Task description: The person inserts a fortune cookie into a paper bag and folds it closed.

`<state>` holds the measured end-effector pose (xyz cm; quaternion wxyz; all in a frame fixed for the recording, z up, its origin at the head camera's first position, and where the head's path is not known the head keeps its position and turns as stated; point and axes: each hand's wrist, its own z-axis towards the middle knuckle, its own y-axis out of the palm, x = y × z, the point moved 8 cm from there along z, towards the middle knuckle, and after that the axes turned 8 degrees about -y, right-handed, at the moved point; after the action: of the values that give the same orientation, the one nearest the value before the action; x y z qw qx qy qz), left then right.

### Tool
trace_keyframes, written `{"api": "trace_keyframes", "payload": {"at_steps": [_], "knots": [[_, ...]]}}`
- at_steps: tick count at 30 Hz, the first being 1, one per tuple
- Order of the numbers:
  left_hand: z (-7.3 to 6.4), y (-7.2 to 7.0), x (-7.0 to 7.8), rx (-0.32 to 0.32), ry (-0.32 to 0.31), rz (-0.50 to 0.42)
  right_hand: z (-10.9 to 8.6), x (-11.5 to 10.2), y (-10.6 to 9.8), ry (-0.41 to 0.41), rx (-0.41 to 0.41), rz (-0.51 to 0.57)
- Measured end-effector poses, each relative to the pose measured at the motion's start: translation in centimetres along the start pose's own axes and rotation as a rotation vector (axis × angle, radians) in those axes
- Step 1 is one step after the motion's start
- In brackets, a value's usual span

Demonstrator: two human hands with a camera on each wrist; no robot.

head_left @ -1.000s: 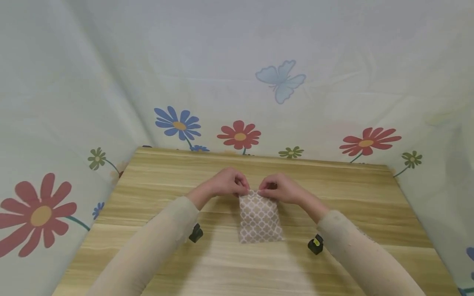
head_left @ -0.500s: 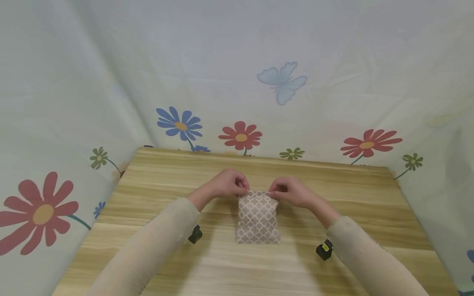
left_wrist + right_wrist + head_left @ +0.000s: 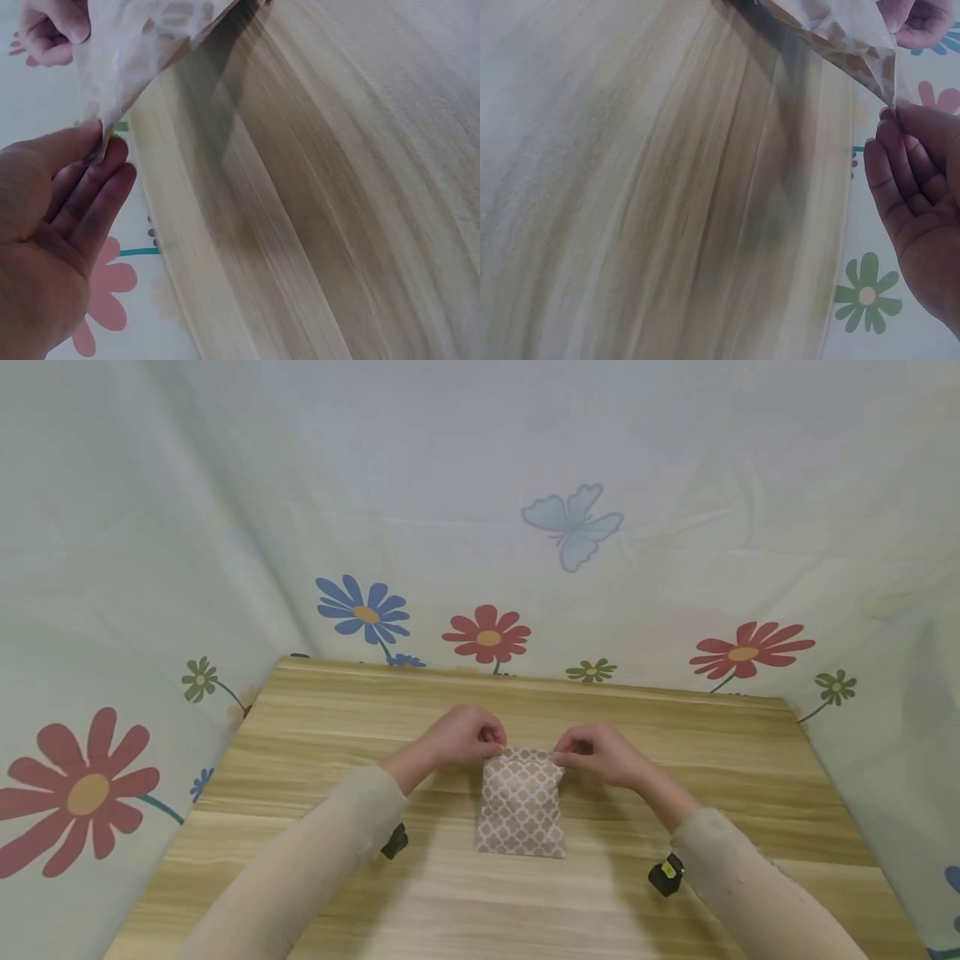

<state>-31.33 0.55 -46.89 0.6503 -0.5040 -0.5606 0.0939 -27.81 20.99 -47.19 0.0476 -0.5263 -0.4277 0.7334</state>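
A small beige bag (image 3: 521,806) with a white lattice pattern is held by its far edge above the wooden table; whether it is cloth or thin paper I cannot tell. My left hand (image 3: 467,735) pinches its top left corner between thumb and forefinger. At the top right corner, my right hand (image 3: 606,752) pinches likewise. The left wrist view has the bag's creased side (image 3: 142,45) stretching away from the left thumb, the other fingers loosely bent. In the right wrist view the bag (image 3: 847,37) tapers to the right fingertips. Anything inside it is hidden.
The wood-grain table (image 3: 337,702) ends at a back edge against a white curtain (image 3: 420,527) printed with flowers and a butterfly. Black wrist cameras (image 3: 666,874) hang below both sleeves (image 3: 300,868).
My right hand has moved right and slightly nearer along the bag's far edge, from near the middle to the corner. That edge is now spread wider. The left hand has stayed nearly still.
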Motion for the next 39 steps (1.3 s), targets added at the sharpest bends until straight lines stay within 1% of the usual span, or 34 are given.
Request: {"api": "trace_keyframes", "payload": {"at_steps": [4, 6, 9, 13, 18, 20, 22, 27, 29, 31, 37, 39], "knots": [[-0.2, 0.0, 0.2, 0.029, 0.02, 0.045, -0.3, 0.3, 0.0, 0.029, 0.024, 0.006], [-0.3, 0.0, 0.2, 0.031, 0.026, 0.05, -0.4, 0.2, 0.0, 0.019, 0.044, 0.003], [-0.5, 0.1, -0.1, 0.019, 0.011, 0.042, -0.5, 0.0, 0.0, 0.0, 0.076, -0.001], [-0.8, 0.0, -0.6, 0.002, -0.012, 0.008, -0.9, -0.1, 0.2, 0.002, 0.098, -0.002], [-1.0, -0.1, -0.6, 0.007, 0.007, 0.003, -1.2, 0.0, 0.2, 0.001, 0.122, -0.031], [-1.0, 0.0, -0.5, 0.021, 0.02, 0.025, -1.2, -0.1, 0.1, -0.008, 0.132, -0.036], [-0.9, 0.2, -0.4, 0.042, 0.036, 0.068, -1.2, -0.1, 0.1, -0.024, 0.138, -0.045], [-0.8, 1.0, -0.4, 0.09, 0.061, 0.207, -1.1, 0.2, 0.6, -0.044, 0.128, -0.081], [-0.8, 1.2, -0.5, 0.098, 0.059, 0.222, -1.0, 0.7, 0.8, -0.032, 0.125, -0.094], [-0.7, 1.2, -0.8, 0.102, 0.05, 0.206, -0.8, 1.1, 0.9, -0.018, 0.127, -0.107], [-0.5, 0.8, -2.1, 0.096, -0.037, 0.071, -0.4, 1.5, 0.8, 0.009, 0.127, -0.117], [-0.5, 0.6, -2.4, 0.096, -0.054, 0.044, -0.5, 1.6, 0.8, 0.026, 0.12, -0.113]]}}
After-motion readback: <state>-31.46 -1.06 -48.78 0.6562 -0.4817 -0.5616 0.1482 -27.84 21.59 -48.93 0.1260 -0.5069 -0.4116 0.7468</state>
